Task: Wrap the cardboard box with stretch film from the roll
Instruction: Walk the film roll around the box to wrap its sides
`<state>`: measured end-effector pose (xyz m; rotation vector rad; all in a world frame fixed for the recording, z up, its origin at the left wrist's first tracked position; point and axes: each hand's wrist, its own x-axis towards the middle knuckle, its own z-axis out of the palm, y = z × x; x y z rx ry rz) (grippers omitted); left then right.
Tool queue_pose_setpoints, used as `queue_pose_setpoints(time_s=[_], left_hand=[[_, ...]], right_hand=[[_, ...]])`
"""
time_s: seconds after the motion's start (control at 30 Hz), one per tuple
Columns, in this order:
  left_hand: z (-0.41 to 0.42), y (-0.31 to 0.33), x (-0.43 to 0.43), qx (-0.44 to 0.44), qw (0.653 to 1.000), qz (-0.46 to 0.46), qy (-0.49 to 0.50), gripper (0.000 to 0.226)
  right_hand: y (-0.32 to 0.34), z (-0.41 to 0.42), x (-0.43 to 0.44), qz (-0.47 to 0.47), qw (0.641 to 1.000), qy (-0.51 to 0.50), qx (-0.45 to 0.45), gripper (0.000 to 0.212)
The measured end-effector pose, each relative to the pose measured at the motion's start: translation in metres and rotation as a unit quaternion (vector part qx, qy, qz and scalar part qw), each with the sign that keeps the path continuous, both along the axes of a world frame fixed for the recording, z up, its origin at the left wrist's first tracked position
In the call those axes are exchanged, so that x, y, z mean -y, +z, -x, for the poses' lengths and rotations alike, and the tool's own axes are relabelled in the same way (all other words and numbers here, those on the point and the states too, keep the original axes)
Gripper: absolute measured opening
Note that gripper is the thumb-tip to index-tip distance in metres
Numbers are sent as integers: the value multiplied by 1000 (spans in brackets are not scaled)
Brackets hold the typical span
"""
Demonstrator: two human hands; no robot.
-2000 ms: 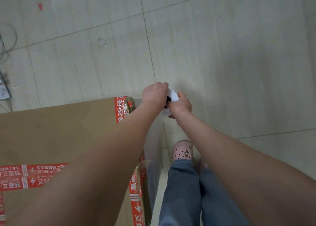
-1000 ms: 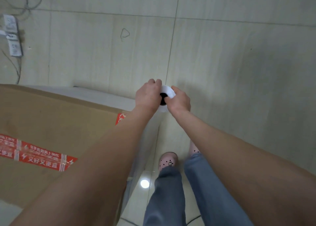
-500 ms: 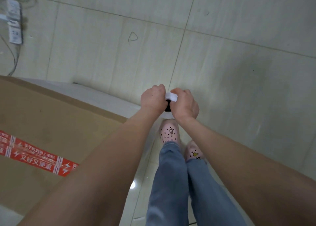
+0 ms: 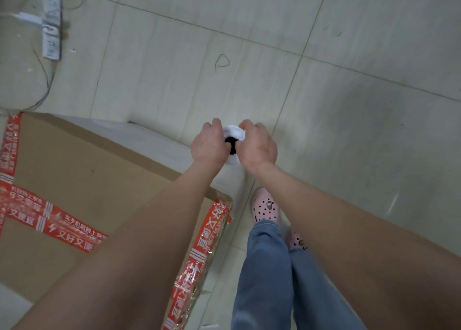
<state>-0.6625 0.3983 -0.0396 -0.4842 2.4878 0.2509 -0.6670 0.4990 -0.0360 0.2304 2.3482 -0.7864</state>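
Observation:
A large brown cardboard box (image 4: pixel 82 170) sealed with red printed tape fills the lower left. I hold a white stretch film roll (image 4: pixel 234 135) upright just beyond the box's far right corner, seen end-on with its dark core. My left hand (image 4: pixel 209 143) grips the roll's left side and my right hand (image 4: pixel 258 146) grips its right side. A cloudy sheet of stretch film (image 4: pixel 159 140) runs from the roll along the box's far side. The lower part of the roll is hidden behind my hands.
The floor is pale tile (image 4: pixel 361 105). A white power strip (image 4: pixel 51 30) with loose cables lies at the upper left. My legs in blue jeans (image 4: pixel 269 267) and pink perforated clogs (image 4: pixel 265 206) stand right of the box.
I have kept walking around the box with the roll in both hands. The view has turned, the box's right corner and red edge tape are back in sight, and film lies along the far side.

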Motion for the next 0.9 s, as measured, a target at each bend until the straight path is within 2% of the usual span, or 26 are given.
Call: queue_pose_setpoints(time_s=[0.07, 0.13, 0.3, 0.4, 0.47, 0.53, 0.7, 0.8, 0.9], left_hand=[[4, -2, 3, -9, 1000, 0, -20, 27], [7, -4, 2, -9, 1000, -7, -22, 28], [13, -6, -5, -11, 999, -33, -2, 31], [22, -9, -6, -15, 998, -42, -50, 30], [27, -10, 0, -13, 998, -50, -47, 28], [32, -10, 12, -7, 998, -65, -1, 27], [35, -9, 49, 2, 986, -72, 148, 25], [34, -13, 70, -11, 957, -97, 274, 31], [32, -14, 82, -13, 914, -123, 385, 44]], right_hand=[[-1, 5, 3, 3, 998, 56, -17, 36], [-3, 10, 4, 9, 997, 70, -19, 41], [-9, 10, -6, 23, 990, -99, 94, 43], [-10, 17, -5, 20, 989, -107, 100, 38], [-10, 24, 1, 11, 992, -89, 92, 34], [-10, 29, 10, -2, 995, -62, 80, 33], [-5, 49, 44, 1, 999, 36, 35, 49], [-4, 58, 64, 33, 998, 38, 22, 48], [-7, 67, 77, 51, 996, -12, 78, 50]])
